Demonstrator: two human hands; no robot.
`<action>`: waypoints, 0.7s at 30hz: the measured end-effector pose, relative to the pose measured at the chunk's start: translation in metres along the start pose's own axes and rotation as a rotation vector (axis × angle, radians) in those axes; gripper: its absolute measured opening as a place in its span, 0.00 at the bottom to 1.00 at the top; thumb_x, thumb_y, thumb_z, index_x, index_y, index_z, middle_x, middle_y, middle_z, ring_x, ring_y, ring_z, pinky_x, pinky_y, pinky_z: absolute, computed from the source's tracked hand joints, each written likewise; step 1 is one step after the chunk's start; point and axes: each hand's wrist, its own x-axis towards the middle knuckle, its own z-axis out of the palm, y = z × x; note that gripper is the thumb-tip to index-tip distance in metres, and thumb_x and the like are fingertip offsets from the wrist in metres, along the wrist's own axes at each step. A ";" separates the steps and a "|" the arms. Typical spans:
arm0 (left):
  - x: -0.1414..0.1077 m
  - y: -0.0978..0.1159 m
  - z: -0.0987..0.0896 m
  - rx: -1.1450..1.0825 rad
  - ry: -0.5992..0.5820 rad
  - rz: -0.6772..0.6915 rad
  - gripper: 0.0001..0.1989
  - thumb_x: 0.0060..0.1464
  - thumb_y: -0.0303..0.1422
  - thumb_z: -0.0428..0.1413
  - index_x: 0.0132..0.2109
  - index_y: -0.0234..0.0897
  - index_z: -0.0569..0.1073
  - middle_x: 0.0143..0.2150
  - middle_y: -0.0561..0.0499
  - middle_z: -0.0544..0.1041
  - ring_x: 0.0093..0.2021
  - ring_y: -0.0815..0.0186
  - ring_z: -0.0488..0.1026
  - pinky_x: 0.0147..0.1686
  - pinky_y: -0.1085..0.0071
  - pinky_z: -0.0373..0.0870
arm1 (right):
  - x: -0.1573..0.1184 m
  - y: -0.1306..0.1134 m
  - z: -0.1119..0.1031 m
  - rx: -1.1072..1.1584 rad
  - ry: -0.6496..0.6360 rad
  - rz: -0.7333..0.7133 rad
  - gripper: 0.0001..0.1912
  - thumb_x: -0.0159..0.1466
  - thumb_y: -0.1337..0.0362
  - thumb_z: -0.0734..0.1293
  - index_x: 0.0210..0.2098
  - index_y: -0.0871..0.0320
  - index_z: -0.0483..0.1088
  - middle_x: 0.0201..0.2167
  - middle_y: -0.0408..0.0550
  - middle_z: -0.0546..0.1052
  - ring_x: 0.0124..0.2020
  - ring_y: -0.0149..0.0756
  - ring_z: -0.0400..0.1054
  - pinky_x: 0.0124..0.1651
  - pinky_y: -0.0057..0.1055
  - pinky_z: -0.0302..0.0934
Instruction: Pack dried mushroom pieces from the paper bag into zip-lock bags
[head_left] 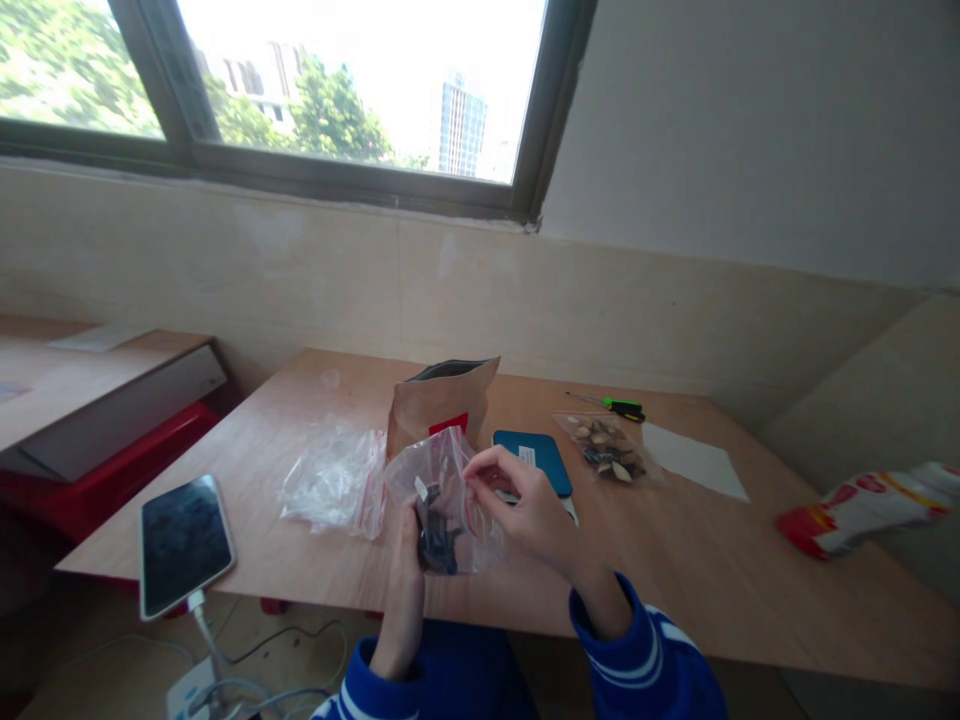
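Note:
A clear zip bag (pixel 469 545) with dark pieces and a small white label inside is held up above the table's front edge. My left hand (pixel 405 570) is closed on its lower left side, with the thumb in front. At the bag's upper right edge, my right hand (pixel 521 500) pinches the plastic near the red zip line. Behind the bag stands a brown paper pouch (pixel 420 405), its top open, with a red patch on its front. To the left lies a heap of clear zip bags (pixel 330 485).
A blue flat case (pixel 551 462) lies behind my right hand. Farther right are a bag of brown pieces (pixel 607 450), a green-and-black screwdriver (pixel 619 405), white paper (pixel 694 460) and a red-and-white bottle (pixel 862 510). A cabled phone (pixel 186 545) sits at the left edge.

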 end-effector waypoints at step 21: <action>-0.001 0.009 -0.010 0.100 -0.029 0.106 0.28 0.55 0.53 0.48 0.48 0.35 0.76 0.39 0.45 0.81 0.41 0.60 0.77 0.43 0.66 0.72 | 0.006 0.002 -0.015 -0.262 0.016 -0.106 0.09 0.62 0.69 0.65 0.38 0.52 0.75 0.33 0.44 0.70 0.35 0.33 0.69 0.39 0.29 0.64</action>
